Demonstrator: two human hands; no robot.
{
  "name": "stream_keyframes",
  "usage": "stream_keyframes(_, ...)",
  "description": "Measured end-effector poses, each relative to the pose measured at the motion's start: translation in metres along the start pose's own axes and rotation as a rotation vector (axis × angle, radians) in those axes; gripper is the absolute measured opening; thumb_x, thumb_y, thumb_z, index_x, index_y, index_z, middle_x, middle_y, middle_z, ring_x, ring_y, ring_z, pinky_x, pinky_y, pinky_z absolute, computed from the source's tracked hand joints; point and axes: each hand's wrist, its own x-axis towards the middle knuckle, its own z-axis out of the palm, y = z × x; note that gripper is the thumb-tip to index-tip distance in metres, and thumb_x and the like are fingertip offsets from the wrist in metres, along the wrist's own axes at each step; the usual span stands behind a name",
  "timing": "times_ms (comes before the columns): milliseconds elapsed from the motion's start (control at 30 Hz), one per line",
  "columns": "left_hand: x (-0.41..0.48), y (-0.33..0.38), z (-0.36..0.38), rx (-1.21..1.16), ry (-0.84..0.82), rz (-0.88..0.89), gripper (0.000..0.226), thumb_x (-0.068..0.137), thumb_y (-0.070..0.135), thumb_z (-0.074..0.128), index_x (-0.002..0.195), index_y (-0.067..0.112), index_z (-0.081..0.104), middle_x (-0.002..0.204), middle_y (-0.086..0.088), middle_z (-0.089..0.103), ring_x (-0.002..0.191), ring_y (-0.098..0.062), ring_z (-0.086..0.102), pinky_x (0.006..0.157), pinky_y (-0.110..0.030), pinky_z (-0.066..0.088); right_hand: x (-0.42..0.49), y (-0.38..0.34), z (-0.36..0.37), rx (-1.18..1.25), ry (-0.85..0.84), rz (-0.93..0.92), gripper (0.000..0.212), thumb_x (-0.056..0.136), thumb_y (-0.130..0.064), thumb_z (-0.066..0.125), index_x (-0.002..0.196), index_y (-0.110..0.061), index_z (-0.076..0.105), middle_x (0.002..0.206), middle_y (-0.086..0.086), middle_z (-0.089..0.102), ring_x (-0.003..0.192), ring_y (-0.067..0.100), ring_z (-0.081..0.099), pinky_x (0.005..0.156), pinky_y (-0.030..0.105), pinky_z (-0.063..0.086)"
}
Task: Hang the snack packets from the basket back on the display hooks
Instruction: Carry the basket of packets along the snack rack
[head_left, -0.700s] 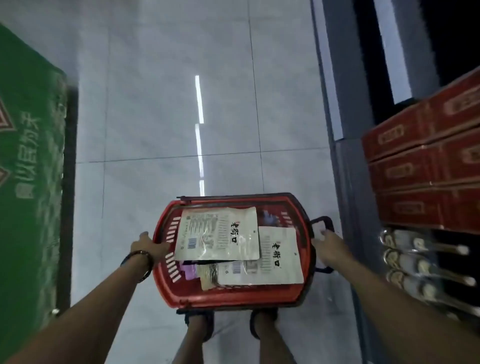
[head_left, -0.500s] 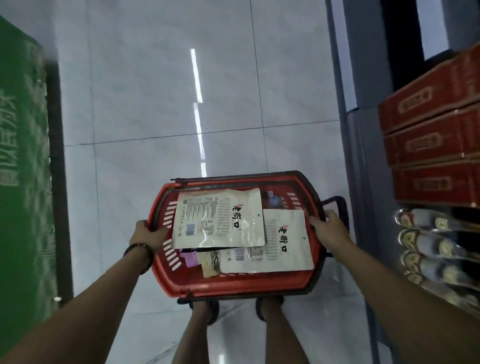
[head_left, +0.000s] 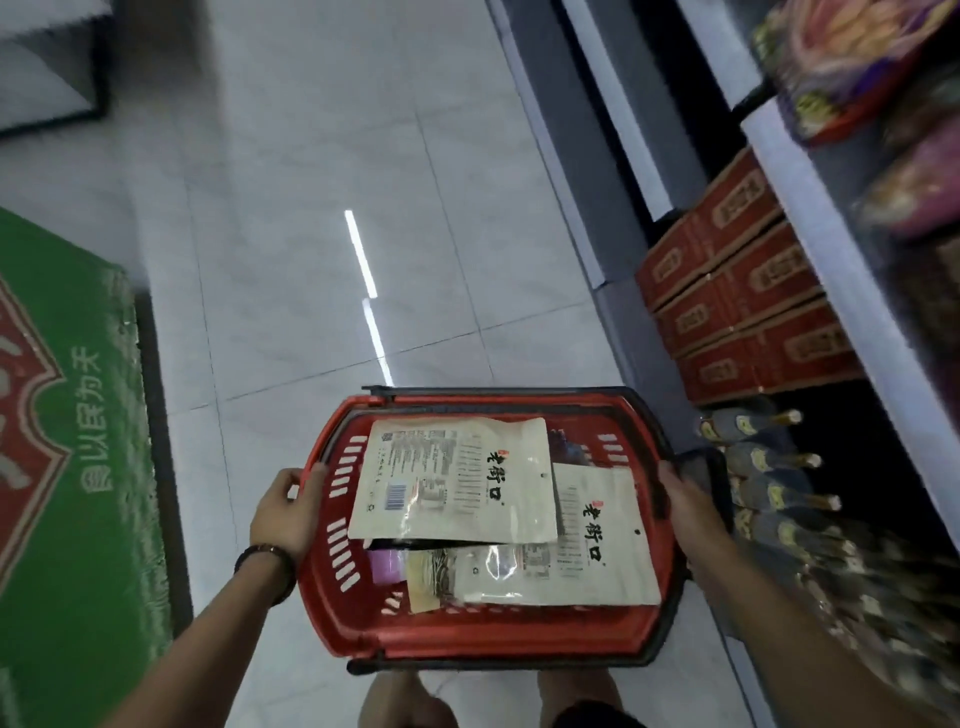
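Head view: the left hand (head_left: 283, 512) at 9 o'clock and right hand (head_left: 688, 501) at 3 grip the basket (head_left: 467, 631) by its sides; packets (head_left: 457, 478) lie inside. Probably the carrying step. Next: find the hooks, none visible, and free a hand.

Green carton (head_left: 78, 493) — red boxes (head_left: 743, 291) (stacked), bottles (head_left: 758, 460) beside them

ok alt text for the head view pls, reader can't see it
Seen from above, a person's left hand and right hand hold a red basket by its sides over a pale tiled floor; cream snack packets lie flat inside. Red cartons and bottles sit on the right, a green box on the left.
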Motion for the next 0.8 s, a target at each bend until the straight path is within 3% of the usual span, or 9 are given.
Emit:
stream_keyframes(67,-0.036,0.027,-0.017,0.039,-0.012,0.069,0.040,0.102,0.058,0.048,0.096,0.021,0.061,0.085,-0.004,0.073,0.078,-0.025,0.069,0.061,-0.030,0.048,-0.054,0.003,-0.026,0.047,0.105,-0.011,0.036,0.114,-0.046,0.031,0.118,-0.027,0.061,0.104,0.001,0.068,0.103,0.027,0.066,0.095,0.041,0.055)
stream_keyframes(133,-0.071,0.056,-0.037,0.045,-0.045,0.139,0.041,0.102,0.058,0.046,0.095,0.021,0.061,0.086,-0.003,0.072,0.077,-0.024,0.068,0.062,-0.030,0.047,-0.104,0.010,-0.049,0.096,0.180,0.007,0.041,0.113,-0.049,0.026,0.117,-0.026,0.060,0.106,0.002,0.065,0.104,0.026,0.063,0.100,0.043,0.052)
stream_keyframes(233,-0.110,0.092,-0.057,0.100,-0.118,0.273,0.041,0.102,0.060,0.043,0.093,0.023,0.060,0.086,-0.001,0.071,0.078,-0.024,0.067,0.065,-0.033,0.048,-0.182,0.031,-0.074,0.195,0.297,0.009,0.043,0.112,-0.047,0.028,0.103,-0.023,0.062,0.100,0.003,0.067,0.095,0.024,0.065,0.092,0.041,0.055)
stream_keyframes(333,-0.142,0.119,-0.063,0.174,-0.227,0.414,0.044,0.100,0.063,0.042,0.094,0.025,0.062,0.089,0.000,0.071,0.082,-0.024,0.067,0.075,-0.038,0.051,-0.248,0.063,-0.090,0.333,0.420,0.033,0.044,0.111,-0.044,0.032,0.093,-0.020,0.064,0.100,0.020,0.070,0.092,0.031,0.068,0.090,0.045,0.056)
stream_keyframes(467,-0.199,0.145,-0.053,0.260,-0.356,0.570,0.042,0.099,0.062,0.045,0.095,0.026,0.065,0.089,0.001,0.071,0.080,-0.020,0.065,0.077,-0.038,0.051,-0.327,0.135,-0.102,0.537,0.565,0.148,0.057,0.102,-0.067,0.032,0.111,-0.022,0.066,0.112,0.017,0.072,0.103,0.037,0.070,0.098,0.053,0.058)
stream_keyframes(567,-0.249,0.153,-0.036,0.355,-0.470,0.663,0.045,0.096,0.063,0.049,0.092,0.022,0.066,0.089,-0.003,0.073,0.082,-0.027,0.069,0.082,-0.044,0.057,-0.359,0.225,-0.111,0.735,0.653,0.170,0.064,0.098,-0.073,0.040,0.113,-0.019,0.069,0.111,0.015,0.076,0.102,0.038,0.072,0.098,0.057,0.059)
stream_keyframes(667,-0.306,0.144,-0.012,0.427,-0.571,0.761,0.045,0.098,0.059,0.051,0.090,0.017,0.066,0.092,-0.009,0.074,0.082,-0.029,0.067,0.082,-0.043,0.054,-0.405,0.299,-0.114,0.924,0.755,0.212,0.094,0.073,-0.099,0.048,0.116,-0.019,0.073,0.112,0.010,0.078,0.102,0.036,0.074,0.099,0.056,0.059)
stream_keyframes(700,-0.328,0.137,-0.005,0.466,-0.589,0.793,0.046,0.099,0.058,0.051,0.091,0.016,0.066,0.093,-0.010,0.073,0.082,-0.029,0.066,0.083,-0.043,0.053,-0.439,0.300,-0.113,0.979,0.784,0.224,0.088,0.078,-0.094,0.050,0.111,-0.016,0.074,0.109,0.012,0.078,0.099,0.036,0.073,0.097,0.054,0.059)
stream_keyframes(800,-0.394,0.105,0.021,0.548,-0.705,0.866,0.049,0.099,0.061,0.050,0.100,0.016,0.069,0.100,-0.011,0.073,0.088,-0.033,0.066,0.089,-0.047,0.054,-0.522,0.326,-0.113,1.126,0.855,0.274,0.054,0.108,-0.056,0.045,0.094,-0.012,0.075,0.094,0.016,0.077,0.089,0.036,0.073,0.093,0.052,0.060)
